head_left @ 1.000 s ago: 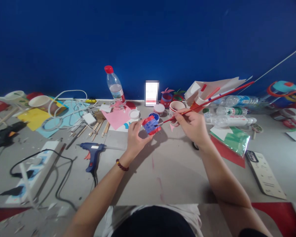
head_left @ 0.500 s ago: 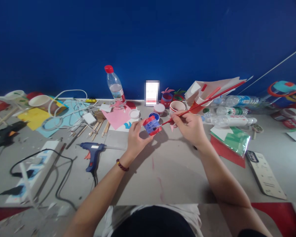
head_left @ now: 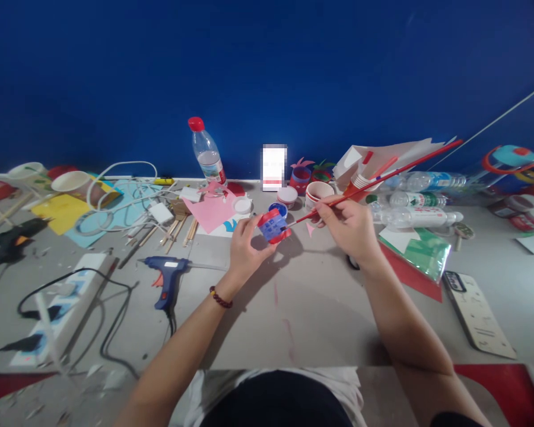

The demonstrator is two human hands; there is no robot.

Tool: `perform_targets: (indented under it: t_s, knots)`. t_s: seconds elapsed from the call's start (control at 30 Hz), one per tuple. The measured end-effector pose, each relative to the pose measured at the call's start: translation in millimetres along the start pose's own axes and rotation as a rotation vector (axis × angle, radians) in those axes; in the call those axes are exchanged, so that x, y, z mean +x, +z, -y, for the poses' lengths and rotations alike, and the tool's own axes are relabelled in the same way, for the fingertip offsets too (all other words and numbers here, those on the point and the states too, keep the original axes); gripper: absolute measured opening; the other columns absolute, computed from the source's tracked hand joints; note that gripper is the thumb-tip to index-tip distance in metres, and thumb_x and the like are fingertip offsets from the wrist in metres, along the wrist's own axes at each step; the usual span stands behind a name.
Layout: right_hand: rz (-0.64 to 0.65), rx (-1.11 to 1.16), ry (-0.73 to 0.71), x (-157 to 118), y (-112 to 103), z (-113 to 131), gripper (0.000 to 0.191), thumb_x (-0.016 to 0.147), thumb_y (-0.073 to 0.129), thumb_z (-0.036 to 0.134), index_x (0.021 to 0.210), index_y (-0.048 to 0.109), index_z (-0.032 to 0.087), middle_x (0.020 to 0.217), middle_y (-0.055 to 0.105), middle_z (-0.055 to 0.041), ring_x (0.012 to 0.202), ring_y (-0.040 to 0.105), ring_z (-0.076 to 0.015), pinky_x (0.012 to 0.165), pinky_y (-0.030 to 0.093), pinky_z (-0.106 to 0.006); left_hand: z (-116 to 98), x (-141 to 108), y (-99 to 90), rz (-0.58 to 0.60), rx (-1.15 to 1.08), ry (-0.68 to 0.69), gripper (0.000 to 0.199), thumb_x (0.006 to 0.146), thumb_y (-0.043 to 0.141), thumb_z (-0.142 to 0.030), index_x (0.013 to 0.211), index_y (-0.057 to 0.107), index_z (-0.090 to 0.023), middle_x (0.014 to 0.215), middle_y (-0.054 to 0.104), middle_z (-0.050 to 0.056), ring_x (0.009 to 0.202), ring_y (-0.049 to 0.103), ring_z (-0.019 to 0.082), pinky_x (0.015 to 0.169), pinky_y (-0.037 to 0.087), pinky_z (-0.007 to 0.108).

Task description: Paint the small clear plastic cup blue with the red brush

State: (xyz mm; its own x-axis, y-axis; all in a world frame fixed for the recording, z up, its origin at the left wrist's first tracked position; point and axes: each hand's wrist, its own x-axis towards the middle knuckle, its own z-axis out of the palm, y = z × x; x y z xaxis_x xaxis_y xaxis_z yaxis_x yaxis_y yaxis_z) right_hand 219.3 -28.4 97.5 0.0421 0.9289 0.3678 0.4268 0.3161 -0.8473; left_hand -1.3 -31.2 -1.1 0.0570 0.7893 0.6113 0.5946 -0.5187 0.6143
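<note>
Between the thumb and fingers of my left hand [head_left: 245,246] is a small piece painted red and blue [head_left: 273,226]; its exact kind is unclear. My right hand [head_left: 349,225] grips a long red paintbrush [head_left: 360,193], its handle slanting up to the right. The brush tip meets the right side of the blue area. Just behind the painted piece stands an open pot of blue paint [head_left: 277,210], partly hidden by it. A white paper cup [head_left: 319,193] with a red rim band stands behind my right hand.
On the left lie a blue glue gun [head_left: 167,276], a power strip [head_left: 66,308] and loose cables. A bottle with a red cap [head_left: 208,157] stands by the wall. Plastic bottles [head_left: 427,217], green sheets [head_left: 420,252] and a phone [head_left: 478,314] lie on the right.
My right hand has moved slightly right, and the brush tip has shifted a little left on the blue area. My left hand and the painted piece have hardly moved.
</note>
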Motion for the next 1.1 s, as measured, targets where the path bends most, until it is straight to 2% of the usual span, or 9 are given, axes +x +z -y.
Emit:
perform_targets:
  t_s: [0.2, 0.53, 0.67, 0.83, 1.1]
  knots:
    - [0.08, -0.013, -0.018, -5, 6, 6, 0.028, 0.09, 0.061, 0.043, 0.084, 0.07, 0.017, 0.077, 0.074, -0.0061, 0.065, 0.07, -0.0174, 0.064, 0.059, -0.031, 0, 1, 2.2, -0.009, -0.006, -0.002, 0.065, 0.074, 0.079, -0.032, 0.132, 0.051, -0.026, 0.111, 0.057, 0.005, 0.103, 0.059, 0.022, 0.092, 0.052, 0.04]
    - [0.035, -0.013, -0.042, -1, 5, 6, 0.032, 0.088, 0.062, 0.048, 0.082, 0.07, 0.018, 0.074, 0.074, -0.0055, 0.063, 0.07, -0.0185, 0.059, 0.058, -0.031, -2, 1, 0.6, 0.0, -0.03, -0.037, 0.063, 0.073, 0.079, -0.03, 0.129, 0.053, -0.025, 0.111, 0.058, 0.006, 0.103, 0.059, 0.022, 0.092, 0.052, 0.04]
    - [-0.01, -0.027, -0.038, 2, 1, 6, 0.027, 0.088, 0.063, 0.044, 0.08, 0.069, 0.019, 0.072, 0.073, -0.0052, 0.06, 0.069, -0.0178, 0.055, 0.057, -0.03, -1, 0, -0.2, -0.015, -0.042, -0.037, 0.062, 0.073, 0.08, -0.029, 0.129, 0.053, -0.025, 0.111, 0.059, 0.005, 0.103, 0.059, 0.022, 0.092, 0.052, 0.039]
    - [-0.076, -0.004, -0.027, 6, -2, 0, 0.022, 0.086, 0.066, 0.04, 0.081, 0.069, 0.019, 0.072, 0.073, -0.0045, 0.062, 0.07, -0.0181, 0.06, 0.059, -0.031, 0, 0, -0.4, -0.029, -0.067, -0.061, 0.06, 0.073, 0.079, -0.031, 0.127, 0.053, -0.024, 0.11, 0.059, 0.006, 0.104, 0.059, 0.022, 0.092, 0.052, 0.04]
    - [0.03, 0.167, 0.058, 0, 4, 1, 0.036, 0.084, 0.067, 0.053, 0.083, 0.068, 0.017, 0.073, 0.071, -0.0044, 0.059, 0.067, -0.0149, 0.053, 0.058, -0.028, 0, 0, 1.1, -0.017, -0.061, -0.078, 0.061, 0.074, 0.079, -0.033, 0.128, 0.053, -0.024, 0.111, 0.06, 0.006, 0.102, 0.059, 0.022, 0.092, 0.051, 0.039]
